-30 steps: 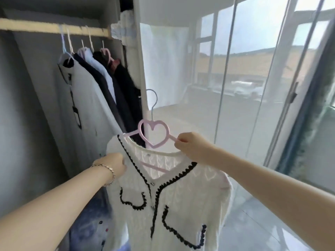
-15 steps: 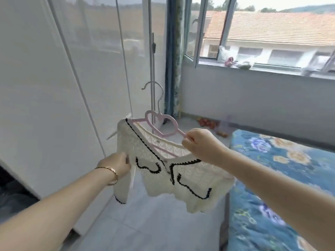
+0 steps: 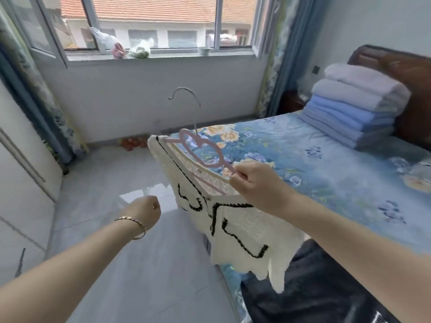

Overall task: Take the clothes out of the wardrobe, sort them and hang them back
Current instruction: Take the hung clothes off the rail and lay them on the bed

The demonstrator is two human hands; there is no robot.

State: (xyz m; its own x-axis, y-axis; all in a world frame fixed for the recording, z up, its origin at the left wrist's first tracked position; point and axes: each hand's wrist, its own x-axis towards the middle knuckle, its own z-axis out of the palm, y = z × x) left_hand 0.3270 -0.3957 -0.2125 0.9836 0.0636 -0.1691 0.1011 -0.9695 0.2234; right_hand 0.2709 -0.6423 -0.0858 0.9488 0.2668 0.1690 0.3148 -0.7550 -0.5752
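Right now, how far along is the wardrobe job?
Looks early. Done: one dark garment lies on the bed. In hand: the right hand grips the pink hanger carrying the white cardigan, over the bed's edge; the left hand is curled, holding nothing. Left: setting this one down, sorting, and hanging everything back.

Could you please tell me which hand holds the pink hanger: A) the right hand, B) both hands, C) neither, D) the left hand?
A: only the right hand grips the pink hanger, while the left hand is curled, apart from the sweater, holding nothing.
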